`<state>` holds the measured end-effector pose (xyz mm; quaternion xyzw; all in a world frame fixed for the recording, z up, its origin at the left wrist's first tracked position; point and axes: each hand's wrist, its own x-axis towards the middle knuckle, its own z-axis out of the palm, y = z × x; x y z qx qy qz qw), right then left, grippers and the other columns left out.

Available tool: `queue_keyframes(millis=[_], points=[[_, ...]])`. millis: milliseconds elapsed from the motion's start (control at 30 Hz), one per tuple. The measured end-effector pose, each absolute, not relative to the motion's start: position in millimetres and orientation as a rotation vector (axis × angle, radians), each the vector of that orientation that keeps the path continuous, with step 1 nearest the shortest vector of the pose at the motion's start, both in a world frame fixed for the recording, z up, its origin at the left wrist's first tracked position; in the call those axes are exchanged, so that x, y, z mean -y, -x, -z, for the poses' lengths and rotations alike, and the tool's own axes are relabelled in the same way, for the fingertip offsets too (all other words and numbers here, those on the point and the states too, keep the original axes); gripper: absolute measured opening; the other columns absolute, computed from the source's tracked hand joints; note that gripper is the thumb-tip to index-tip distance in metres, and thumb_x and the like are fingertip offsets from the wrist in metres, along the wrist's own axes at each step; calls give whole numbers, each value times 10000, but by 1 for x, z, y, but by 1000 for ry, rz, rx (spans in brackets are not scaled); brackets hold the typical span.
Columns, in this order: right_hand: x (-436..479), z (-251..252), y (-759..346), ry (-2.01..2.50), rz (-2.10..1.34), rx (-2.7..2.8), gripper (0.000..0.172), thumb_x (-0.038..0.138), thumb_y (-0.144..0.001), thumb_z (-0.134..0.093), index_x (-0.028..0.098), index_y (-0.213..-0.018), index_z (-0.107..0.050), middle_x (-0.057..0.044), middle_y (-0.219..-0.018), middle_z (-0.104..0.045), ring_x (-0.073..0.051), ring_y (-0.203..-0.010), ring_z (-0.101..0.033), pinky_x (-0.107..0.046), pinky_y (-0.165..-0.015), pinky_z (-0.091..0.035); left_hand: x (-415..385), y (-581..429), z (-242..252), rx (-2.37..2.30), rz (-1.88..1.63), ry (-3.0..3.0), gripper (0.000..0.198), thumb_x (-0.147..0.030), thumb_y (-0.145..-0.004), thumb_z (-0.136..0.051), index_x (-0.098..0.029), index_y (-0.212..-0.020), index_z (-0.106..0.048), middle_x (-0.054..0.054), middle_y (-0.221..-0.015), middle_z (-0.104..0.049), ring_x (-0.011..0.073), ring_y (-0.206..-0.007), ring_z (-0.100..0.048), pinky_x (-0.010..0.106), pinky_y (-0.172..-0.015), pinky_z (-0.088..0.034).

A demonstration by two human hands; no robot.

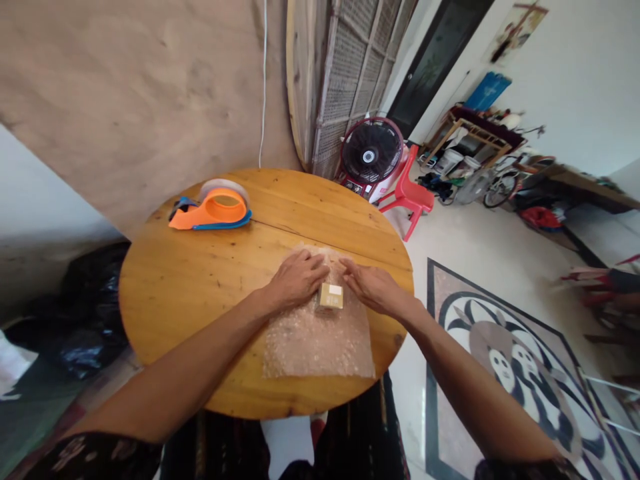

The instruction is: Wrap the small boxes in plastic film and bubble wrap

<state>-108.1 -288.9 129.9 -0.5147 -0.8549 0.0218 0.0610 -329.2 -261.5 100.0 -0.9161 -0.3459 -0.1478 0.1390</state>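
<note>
A sheet of bubble wrap point(320, 347) lies on the round wooden table point(180, 293), with a small tan box point(331, 297) bearing a white label on its upper half. To the left of the box, my left hand point(299, 277) has its bent fingers closed on the wrap near the far edge. My right hand point(373, 287) is at the box's upper right, thumb and fingers pinched on the wrap. The box sits between the hands, and its top shows plainly. Part of the wrap is hidden under the hands.
An orange and blue tape dispenser point(215, 210) stands at the table's far left. Beyond the far right edge are a fan point(373, 153) and a red chair point(413, 193). Black plastic bags point(85, 313) lie left of the table.
</note>
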Motion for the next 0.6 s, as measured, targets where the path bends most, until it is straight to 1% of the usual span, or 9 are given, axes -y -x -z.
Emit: queue_keyframes(millis=[67, 133, 233, 300, 367, 400, 500, 567, 600], points=[[275, -128, 113, 1622, -9, 2556, 486, 301, -1016, -326, 130, -1465, -396, -157, -1087, -741, -287, -960, -706, -354, -775, -473, 262, 329, -101, 999, 428, 2648, 270, -312, -1007, -409, -221, -1068, -655, 80, -1137, -625, 232, -950, -496, 378, -809, -400], [263, -127, 118, 1678, 42, 2523, 476, 285, -1003, -348, 130, -1448, -418, -171, -1087, -738, -287, -953, -708, -349, -760, -471, 262, 328, -102, 1005, 421, 2648, 264, -300, -1003, -414, -215, -1057, -658, 85, -1125, -628, 234, -946, -496, 377, -803, -403], [249, -122, 125, 1732, 70, 2485, 443, 276, -972, -425, 150, -1392, -489, -176, -1119, -731, -291, -984, -704, -343, -767, -473, 263, 328, -103, 1024, 409, 2651, 249, -284, -993, -434, -207, -1049, -665, 86, -1116, -636, 236, -954, -504, 378, -810, -413], [242, -118, 126, 1758, 59, 2443, 393, 285, -959, -454, 155, -1316, -559, -173, -1106, -734, -298, -998, -701, -342, -771, -476, 262, 328, -103, 1032, 410, 2654, 239, -285, -988, -452, -200, -1041, -669, 86, -1124, -643, 242, -975, -512, 385, -829, -422], [238, -113, 126, 1764, 41, 2387, 356, 300, -963, -452, 159, -1253, -604, -166, -1091, -738, -297, -1002, -700, -340, -775, -479, 261, 329, -102, 1016, 429, 2657, 229, -282, -984, -468, -191, -1033, -672, 89, -1152, -647, 258, -1026, -515, 401, -869, -432], [236, -111, 125, 1754, 32, 2356, 356, 303, -964, -451, 161, -1251, -608, -160, -1097, -738, -294, -1010, -697, -340, -783, -481, 260, 329, -102, 997, 445, 2663, 224, -276, -981, -474, -187, -1034, -673, 92, -1174, -647, 268, -1065, -512, 411, -898, -434], [233, -102, 124, 1691, 4, 2260, 442, 303, -961, -472, 160, -1375, -529, -147, -1160, -721, -281, -1050, -679, -343, -825, -482, 257, 329, -99, 899, 499, 2728, 222, -228, -977, -474, -179, -1059, -674, 100, -1234, -646, 272, -1160, -507, 423, -984, -427], [232, -95, 122, 1645, -31, 2191, 496, 302, -956, -490, 157, -1431, -466, -137, -1175, -713, -269, -1047, -673, -344, -832, -482, 255, 329, -98, 831, 520, 2807, 235, -193, -974, -468, -180, -1086, -675, 99, -1253, -650, 251, -1165, -531, 409, -1009, -430], [232, -93, 121, 1622, -52, 2162, 495, 295, -952, -496, 157, -1426, -463, -129, -1163, -715, -262, -1036, -672, -342, -828, -481, 254, 329, -98, 806, 530, 2845, 247, -177, -971, -465, -183, -1100, -676, 96, -1259, -653, 240, -1159, -546, 401, -1012, -433]])
